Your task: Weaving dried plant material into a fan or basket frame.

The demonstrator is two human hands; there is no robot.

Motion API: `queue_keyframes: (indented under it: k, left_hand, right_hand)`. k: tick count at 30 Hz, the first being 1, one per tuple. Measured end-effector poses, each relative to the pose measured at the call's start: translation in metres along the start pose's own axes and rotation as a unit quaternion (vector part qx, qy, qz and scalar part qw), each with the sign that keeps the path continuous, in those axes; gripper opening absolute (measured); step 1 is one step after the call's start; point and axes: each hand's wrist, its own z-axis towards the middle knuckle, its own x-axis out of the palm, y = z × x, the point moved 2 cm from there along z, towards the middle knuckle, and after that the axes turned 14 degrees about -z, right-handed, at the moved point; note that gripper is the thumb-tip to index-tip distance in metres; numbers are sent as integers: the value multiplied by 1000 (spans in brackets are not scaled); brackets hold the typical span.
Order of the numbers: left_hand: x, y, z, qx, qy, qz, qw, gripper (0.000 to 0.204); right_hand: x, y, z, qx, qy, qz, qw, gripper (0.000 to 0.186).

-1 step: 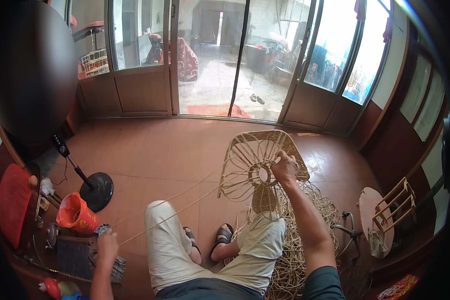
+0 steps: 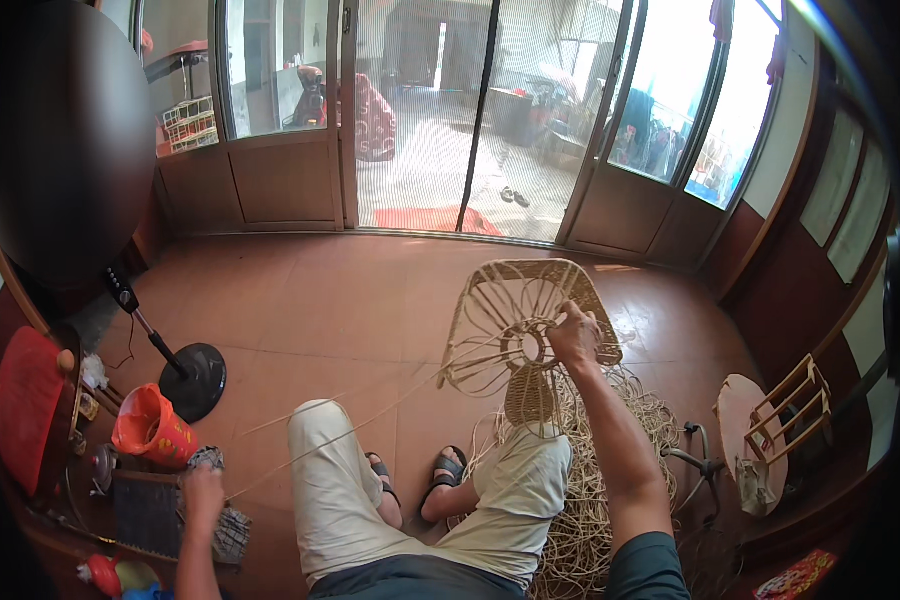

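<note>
My right hand [image 2: 576, 338] grips a woven tan basket-like piece [image 2: 600, 315] with a squarish rim, radiating strands round a centre ring, and a narrower woven part below, above my right knee. My left hand [image 2: 204, 492], low at the left, is closed on a thin tan cord [image 2: 300, 456] that stretches up toward the piece. A large heap of loose tan cord [image 2: 620, 460] lies on the floor beside and behind my right leg. My knees are apart, my sandalled feet on the tiles.
At left are a standing fan [image 2: 192, 382], an orange bucket [image 2: 156, 425], a red-seated chair [image 2: 30, 405] and a dark bench-like object [image 2: 147, 515]. At right are a round stool [image 2: 742, 400] with a wooden frame. Glazed doors with a mesh screen [image 2: 420, 150] stand across the tiled floor [image 2: 320, 310].
My left hand has moved slightly left, pulling the cord along. The woven piece in my right hand has shifted slightly to the right.
</note>
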Motion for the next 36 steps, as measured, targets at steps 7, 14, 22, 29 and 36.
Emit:
queue_keyframes:
  k: [7,14,22,29,36]
  left_hand:
    - [15,-38,10,103,62,8,993,22]
    - [104,-286,-29,190,131,-313,921,74]
    - [111,-327,-37,115,143,-488,853,78]
    - [99,-327,39,167,54,-496,850,49]
    - [115,-321,79,184,88,-398,894,69]
  right_hand:
    - [6,-16,2,22,-22,25,999,41]
    - [-29,68,-38,-90,-72,75,990,40]
    - [-33,105,-118,-84,-84,216,969,42]
    - [-22,116,-170,-35,-25,281,959,49]
    - [-1,115,-257,28,105,355,929,65]
